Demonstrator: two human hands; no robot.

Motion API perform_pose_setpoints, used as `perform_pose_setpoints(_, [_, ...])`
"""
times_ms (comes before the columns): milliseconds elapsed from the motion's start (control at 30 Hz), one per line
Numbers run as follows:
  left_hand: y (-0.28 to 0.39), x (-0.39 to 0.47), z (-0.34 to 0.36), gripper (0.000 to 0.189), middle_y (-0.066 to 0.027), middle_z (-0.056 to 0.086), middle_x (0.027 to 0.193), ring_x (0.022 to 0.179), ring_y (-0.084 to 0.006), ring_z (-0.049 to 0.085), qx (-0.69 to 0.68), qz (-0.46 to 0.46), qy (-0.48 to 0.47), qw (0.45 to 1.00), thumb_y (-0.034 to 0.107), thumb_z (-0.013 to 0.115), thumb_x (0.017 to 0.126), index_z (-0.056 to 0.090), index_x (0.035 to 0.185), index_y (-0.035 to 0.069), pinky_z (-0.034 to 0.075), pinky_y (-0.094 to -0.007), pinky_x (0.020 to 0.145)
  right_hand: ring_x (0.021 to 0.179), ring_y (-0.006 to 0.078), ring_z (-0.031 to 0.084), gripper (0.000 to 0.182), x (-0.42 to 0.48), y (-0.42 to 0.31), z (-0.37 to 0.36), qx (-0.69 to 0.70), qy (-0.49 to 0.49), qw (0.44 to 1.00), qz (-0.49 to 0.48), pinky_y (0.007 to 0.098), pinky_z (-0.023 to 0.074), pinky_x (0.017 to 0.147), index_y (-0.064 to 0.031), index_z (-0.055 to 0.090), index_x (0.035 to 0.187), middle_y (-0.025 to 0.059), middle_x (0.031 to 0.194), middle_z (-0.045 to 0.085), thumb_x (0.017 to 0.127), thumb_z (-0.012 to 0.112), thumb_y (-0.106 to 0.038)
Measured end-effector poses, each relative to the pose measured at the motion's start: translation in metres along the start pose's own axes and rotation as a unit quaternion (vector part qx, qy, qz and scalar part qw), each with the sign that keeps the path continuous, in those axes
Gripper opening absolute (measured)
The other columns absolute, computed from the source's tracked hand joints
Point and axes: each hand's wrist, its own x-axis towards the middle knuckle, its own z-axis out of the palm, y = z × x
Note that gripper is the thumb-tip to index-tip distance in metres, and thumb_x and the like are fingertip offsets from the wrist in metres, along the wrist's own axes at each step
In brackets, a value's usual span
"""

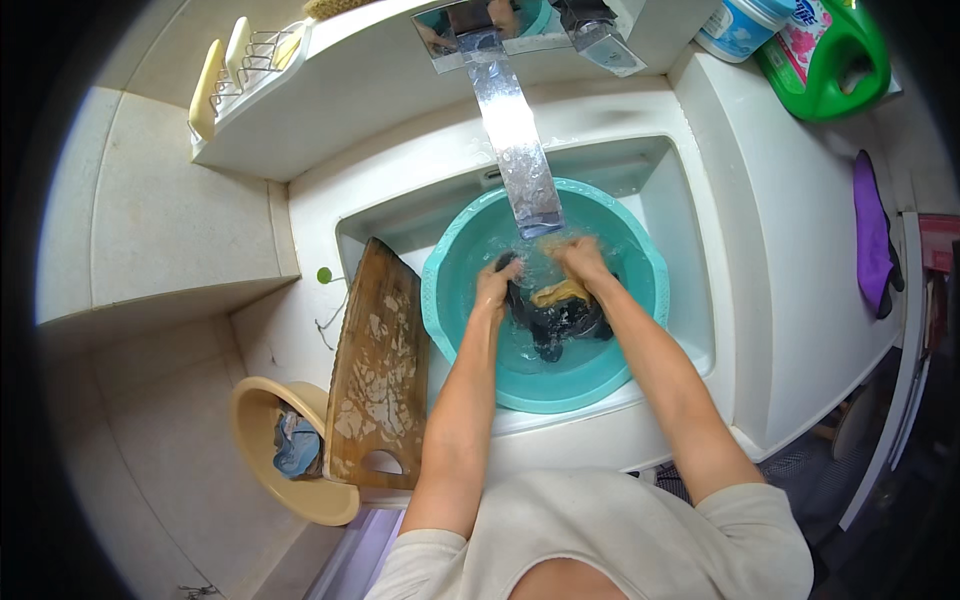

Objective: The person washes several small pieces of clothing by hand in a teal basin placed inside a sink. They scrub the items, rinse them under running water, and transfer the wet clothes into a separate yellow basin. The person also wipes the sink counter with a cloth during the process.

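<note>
A turquoise plastic basin (544,394) holding water sits in the white sink under a flat metal faucet spout (517,142). My left hand (496,283) grips part of a dark wet cloth item (570,319) at the basin's left side. A yellowish cloth part (561,294) lies on the dark fabric. My right hand (581,259) is near the spout's end, at the water; its fingers are blurred by splashing, and whether they hold fabric cannot be told.
A worn wooden washboard (379,360) leans at the sink's left, beside a beige basin (251,450) with blue cloth. A soap rack (255,67) stands upper left. A green detergent bottle (832,67), a tub (742,30) and a purple-and-black glove (872,232) are at right.
</note>
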Motion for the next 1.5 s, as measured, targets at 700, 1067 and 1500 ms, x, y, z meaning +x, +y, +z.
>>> perform_pose_setpoints(700, [-0.017, 0.014, -0.041, 0.035, -0.0112, 0.066, 0.088, 0.078, -0.0209, 0.063, 0.123, 0.087, 0.011, 0.989, 0.019, 0.072, 0.079, 0.062, 0.101, -0.006, 0.051, -0.0339, 0.07, 0.104, 0.0314, 0.055, 0.014, -0.083, -0.02, -0.018, -0.724, -0.25, 0.607, -0.215, 0.0412, 0.0419, 0.091, -0.011, 0.07, 0.087, 0.0125, 0.094, 0.064, 0.078, 0.065, -0.021])
perform_pose_setpoints(1067, [0.007, -0.034, 0.01, 0.034, -0.0061, 0.063, 0.089, 0.07, -0.0148, 0.055, -0.017, 0.036, -0.03, 0.999, 0.028, 0.068, 0.085, 0.058, 0.106, 0.003, 0.047, -0.0294, 0.067, 0.053, 0.0104, 0.054, 0.024, -0.1, -0.095, -0.044, 0.079, -0.208, 0.974, -0.05, 0.0246, 0.044, 0.049, 0.0, 0.055, 0.099, 0.0108, 0.078, 0.065, 0.095, 0.042, -0.02])
perform_pose_setpoints(1500, [-0.014, 0.004, 0.0, 0.021, -0.0155, 0.064, 0.086, 0.081, -0.0335, 0.061, 0.396, 0.351, 0.247, 0.812, 0.015, 0.07, 0.079, 0.061, 0.089, 0.0, 0.047, -0.0409, 0.072, 0.082, 0.0216, 0.062, 0.028, 0.032, 0.039, 0.038, -0.088, 0.023, 0.991, -0.102, 0.0313, 0.0484, 0.074, 0.001, 0.065, 0.098, 0.0121, 0.094, 0.064, 0.074, 0.066, -0.012])
